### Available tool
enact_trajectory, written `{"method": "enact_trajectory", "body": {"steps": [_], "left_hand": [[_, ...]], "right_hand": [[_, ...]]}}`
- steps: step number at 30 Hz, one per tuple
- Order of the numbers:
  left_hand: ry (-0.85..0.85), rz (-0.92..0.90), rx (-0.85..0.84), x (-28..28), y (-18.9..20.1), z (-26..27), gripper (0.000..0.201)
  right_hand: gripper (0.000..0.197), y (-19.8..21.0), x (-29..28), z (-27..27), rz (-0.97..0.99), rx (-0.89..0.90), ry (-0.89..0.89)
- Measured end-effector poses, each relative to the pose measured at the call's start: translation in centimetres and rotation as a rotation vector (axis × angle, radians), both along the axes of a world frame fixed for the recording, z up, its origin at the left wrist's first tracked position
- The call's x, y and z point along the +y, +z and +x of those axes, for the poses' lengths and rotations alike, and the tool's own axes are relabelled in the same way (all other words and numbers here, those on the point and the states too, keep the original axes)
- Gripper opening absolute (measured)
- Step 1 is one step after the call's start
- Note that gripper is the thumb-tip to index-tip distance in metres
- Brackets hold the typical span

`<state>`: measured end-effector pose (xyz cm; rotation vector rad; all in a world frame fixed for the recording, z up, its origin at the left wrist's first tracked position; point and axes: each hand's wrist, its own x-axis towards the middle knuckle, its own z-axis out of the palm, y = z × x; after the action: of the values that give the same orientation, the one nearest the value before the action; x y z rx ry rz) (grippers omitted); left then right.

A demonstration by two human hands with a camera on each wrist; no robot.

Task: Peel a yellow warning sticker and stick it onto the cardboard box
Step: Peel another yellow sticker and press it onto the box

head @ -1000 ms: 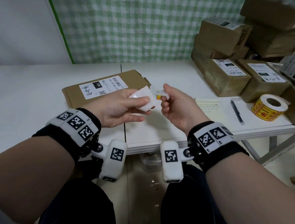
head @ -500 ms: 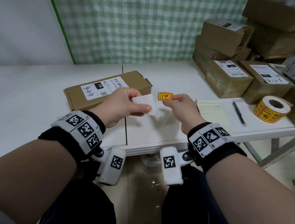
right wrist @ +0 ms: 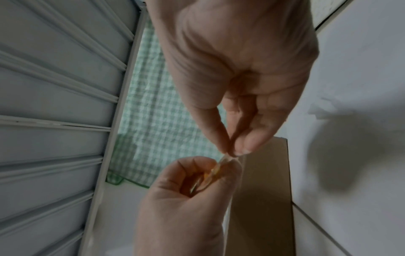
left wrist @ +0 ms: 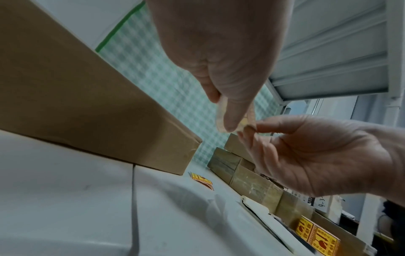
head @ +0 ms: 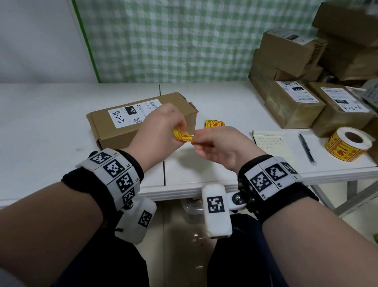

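Note:
A yellow warning sticker (head: 183,136) hangs in the air between my two hands, just in front of the cardboard box (head: 120,135). My left hand (head: 180,129) pinches its left part between thumb and fingers. My right hand (head: 197,137) pinches its right edge. In the left wrist view the left hand (left wrist: 228,124) and the right hand (left wrist: 248,131) meet on the pale underside of the sticker (left wrist: 248,117). From the right wrist, the right hand (right wrist: 233,153) nips the sticker (right wrist: 215,170) that the left hand (right wrist: 219,166) holds. The box lies flat, its white label up.
A second yellow sticker (head: 214,124) lies loose on the white table (head: 36,130), right of the box. Further right are a notepad (head: 270,141), a pen (head: 307,149) and a roll of yellow stickers (head: 347,145). Stacked parcels (head: 301,105) fill the back right.
The yellow sticker at my right fingertips now lies on the table. The piece in my left hand now shows yellow instead of white. My right hand has moved left onto its edge.

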<state>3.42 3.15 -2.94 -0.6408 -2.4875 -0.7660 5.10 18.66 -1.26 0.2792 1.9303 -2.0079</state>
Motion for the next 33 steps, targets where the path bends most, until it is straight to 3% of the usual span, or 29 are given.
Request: {"method": "enact_trajectory", "body": {"steps": [6,8,11,16,18,25,33], "left_hand": [[0.016,-0.026,-0.079,-0.7,0.1,0.2,0.039],[0.012,-0.071,-0.156,-1.0,0.1,0.2,0.046],[-0.003,-0.058,-0.262,-1.2,0.4,0.6,0.042],[-0.029,0.465,-0.664,-1.4,1.2,1.0,0.03],[-0.038,0.531,-0.67,-1.3,1.4,1.1,0.021],[-0.044,0.483,-0.606,-1.2,2.1,1.1,0.021],[-0.09,0.408,-0.633,-0.9,2.4,1.3,0.015]], "right_hand": [[0.012,0.1,-0.5,0.1,0.003,0.043,-0.066],[0.024,0.0,-0.7,-0.1,0.031,0.051,-0.075],[0.032,-0.2,-0.8,-0.3,0.083,0.091,-0.09],[0.029,-0.3,-0.8,-0.1,0.13,0.149,-0.062],[0.026,-0.2,-0.8,0.1,0.114,0.172,-0.026],[0.008,0.6,-0.7,0.7,0.138,0.16,0.089],[0.011,1.4,0.0,0.8,0.171,0.198,0.097]]}}
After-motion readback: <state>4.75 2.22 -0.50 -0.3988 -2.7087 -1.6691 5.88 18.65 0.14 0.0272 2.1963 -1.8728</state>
